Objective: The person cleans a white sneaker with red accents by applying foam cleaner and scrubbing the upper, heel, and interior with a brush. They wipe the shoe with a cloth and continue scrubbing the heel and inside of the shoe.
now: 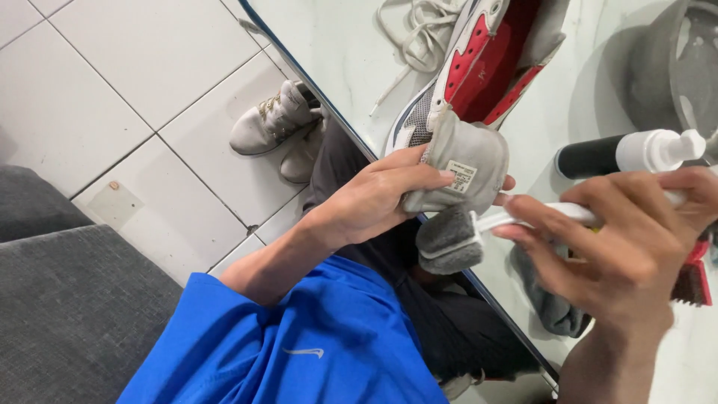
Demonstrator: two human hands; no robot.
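Note:
My left hand [381, 198] grips the pulled-out grey tongue [467, 168] of a white and red sneaker [479, 67] that lies on the white table [351, 52]. My right hand [632, 239] is closed around the white handle of a brush [449, 239]. Its grey head sits just below the tongue, at the table's edge. The sneaker's white laces [419, 30] trail loose on the tabletop behind it.
A black bottle with a white pump top [636, 153] lies beside my right hand. A grey cloth [553, 310] and a red brush [692, 280] are under that hand. A grey bowl [677, 67] stands at the far right. Two pale shoes [280, 123] sit on the tiled floor.

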